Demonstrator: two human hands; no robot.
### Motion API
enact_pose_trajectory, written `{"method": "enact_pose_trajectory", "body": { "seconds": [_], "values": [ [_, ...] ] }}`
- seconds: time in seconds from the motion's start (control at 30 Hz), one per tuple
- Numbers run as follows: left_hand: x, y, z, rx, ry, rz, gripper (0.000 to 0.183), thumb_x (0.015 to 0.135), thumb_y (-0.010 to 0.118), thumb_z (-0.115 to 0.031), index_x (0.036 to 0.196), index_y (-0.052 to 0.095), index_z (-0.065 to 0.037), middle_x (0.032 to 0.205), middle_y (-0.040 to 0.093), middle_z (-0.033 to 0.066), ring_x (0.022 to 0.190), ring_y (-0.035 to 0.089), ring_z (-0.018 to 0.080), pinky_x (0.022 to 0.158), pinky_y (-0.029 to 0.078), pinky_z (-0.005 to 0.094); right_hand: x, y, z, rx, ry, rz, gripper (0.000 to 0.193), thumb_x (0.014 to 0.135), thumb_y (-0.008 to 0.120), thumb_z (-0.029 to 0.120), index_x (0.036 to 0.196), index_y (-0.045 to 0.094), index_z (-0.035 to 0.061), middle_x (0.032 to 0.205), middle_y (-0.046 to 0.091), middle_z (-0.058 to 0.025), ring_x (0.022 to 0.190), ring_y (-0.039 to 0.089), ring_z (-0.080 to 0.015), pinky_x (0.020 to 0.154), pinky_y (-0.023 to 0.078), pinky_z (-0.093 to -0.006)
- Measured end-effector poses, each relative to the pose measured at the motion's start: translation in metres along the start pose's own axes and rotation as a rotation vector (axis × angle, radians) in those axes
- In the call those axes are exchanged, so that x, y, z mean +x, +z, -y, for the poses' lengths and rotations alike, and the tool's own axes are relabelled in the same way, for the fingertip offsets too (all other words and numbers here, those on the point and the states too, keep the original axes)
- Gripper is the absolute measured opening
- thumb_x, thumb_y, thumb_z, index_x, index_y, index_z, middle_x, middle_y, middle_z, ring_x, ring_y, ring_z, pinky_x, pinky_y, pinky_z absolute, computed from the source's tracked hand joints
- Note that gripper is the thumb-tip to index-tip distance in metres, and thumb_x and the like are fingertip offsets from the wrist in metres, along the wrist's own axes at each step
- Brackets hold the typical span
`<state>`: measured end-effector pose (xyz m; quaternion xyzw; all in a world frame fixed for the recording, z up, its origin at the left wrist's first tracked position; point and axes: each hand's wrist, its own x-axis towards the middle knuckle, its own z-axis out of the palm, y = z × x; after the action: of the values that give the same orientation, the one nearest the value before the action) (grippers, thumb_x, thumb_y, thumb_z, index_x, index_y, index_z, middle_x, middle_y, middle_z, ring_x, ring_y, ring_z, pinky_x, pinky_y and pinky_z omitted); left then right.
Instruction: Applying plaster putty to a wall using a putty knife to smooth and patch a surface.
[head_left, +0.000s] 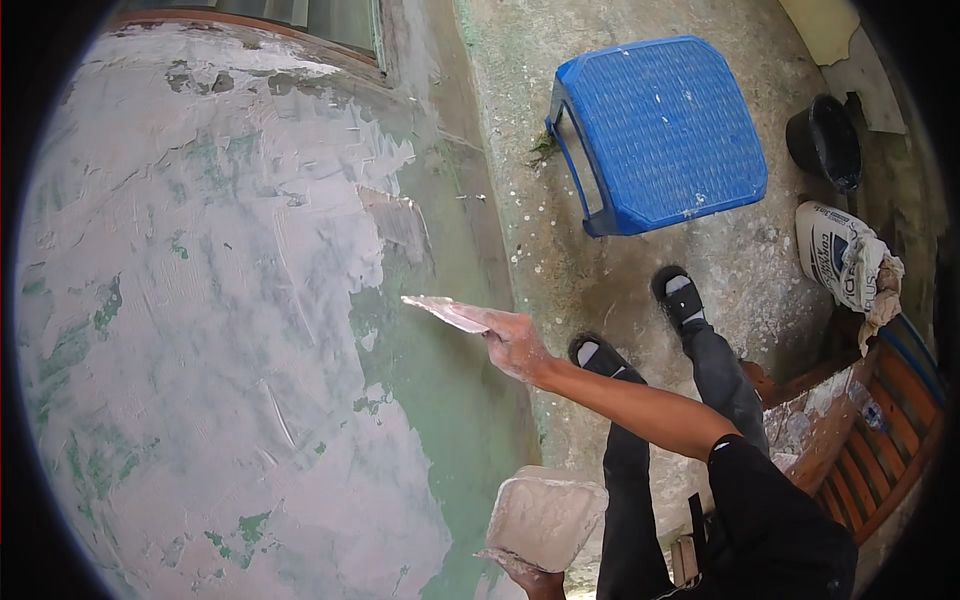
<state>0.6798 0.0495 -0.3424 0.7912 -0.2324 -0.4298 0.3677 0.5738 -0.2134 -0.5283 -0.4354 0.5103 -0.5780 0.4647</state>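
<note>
- Head view, looking down: the right hand (512,340) reaches out toward a green wall (440,400), its grip clamped on a putty knife (447,312) that carries a smear of white filler.
- The blade points away from the grip toward the wall and is tilted; I cannot tell whether its tip touches the wall or stands just off it.
- Ahead of the blade and beyond it, white skim coat (200,300) covers most of the wall, with green patches showing through; bare green lies just below the grip.
- The left hand (535,578) sits at the lower edge, well below the right grip, fingers closed under a white tub of putty (545,518) held open side up.
- To do this stroke well, I judge: keep the blade at a low angle, press evenly, and overlap the wet edge so no ridges stand.
- Keeping the tub near the blade would help with reloading.
- Behind the right grip, on the concrete floor (600,270): a blue plastic stool (665,130), a black bucket (825,140), a white sack (840,260) and a wooden chair (880,430).
</note>
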Motion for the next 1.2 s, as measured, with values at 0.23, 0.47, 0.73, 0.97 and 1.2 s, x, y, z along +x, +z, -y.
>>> {"method": "enact_pose_trajectory", "body": {
  "seconds": [0.23,0.47,0.73,0.97,1.2],
  "values": [
    [0.01,0.017,-0.005,0.317,0.041,0.142,0.067,0.094,0.031,-0.057,0.138,0.027,-0.007,0.139,0.036,0.0143,0.123,0.041,0.0291,0.104,0.033,0.0478,0.116,0.013,-0.05,-0.175,-0.091,-0.239,0.054,0.072,0.05,-0.012,0.121,0.056,0.0082,0.102,0.06,-0.0229,0.086,0.059,-0.0413,0.071,0.049,-0.0366],
    [0.028,0.013,-0.015,0.046,-0.062,0.124,0.068,0.093,0.028,-0.059,0.138,0.027,-0.008,0.139,0.036,0.0119,0.124,0.04,0.0285,0.103,0.034,0.0473,-0.006,0.028,-0.03,-0.019,-0.008,-0.008,0.054,0.071,0.047,-0.014,0.12,0.057,0.0071,0.109,0.06,-0.0212,0.096,0.06,-0.0381,0.082,0.05,-0.0334],
    [0.046,0.016,0.0,0.006,-0.03,0.144,0.066,0.094,0.03,-0.056,0.136,0.029,-0.003,0.138,0.038,0.0146,0.123,0.042,0.0275,0.102,0.035,0.0448,0.141,-0.015,-0.043,0.015,-0.123,-0.395,0.047,0.075,0.05,-0.013,0.117,0.059,0.0056,0.114,0.059,-0.0187,0.099,0.06,-0.0348,0.083,0.05,-0.0343],
    [0.051,0.036,-0.022,0.014,-0.239,-0.012,0.078,0.088,0.022,-0.069,0.138,0.03,-0.01,0.141,0.035,0.0116,0.126,0.038,0.0308,0.104,0.032,0.0495,0.092,0.034,-0.037,-0.057,-0.056,-0.287,0.055,0.065,0.05,-0.014,0.116,0.059,0.0044,0.116,0.058,-0.0178,0.107,0.056,-0.0343,0.091,0.047,-0.0386],
    [0.067,0.045,-0.031,-0.069,-0.231,0.097,0.086,0.083,0.02,-0.076,0.138,0.031,-0.012,0.141,0.035,0.0105,0.126,0.037,0.0317,0.104,0.032,0.0512,0.04,0.009,-0.036,0.107,-0.036,-0.235,0.053,0.069,0.047,-0.017,0.116,0.059,0.006,0.116,0.06,-0.0158,0.104,0.059,-0.0334,0.088,0.049,-0.0379]
  ]
}}
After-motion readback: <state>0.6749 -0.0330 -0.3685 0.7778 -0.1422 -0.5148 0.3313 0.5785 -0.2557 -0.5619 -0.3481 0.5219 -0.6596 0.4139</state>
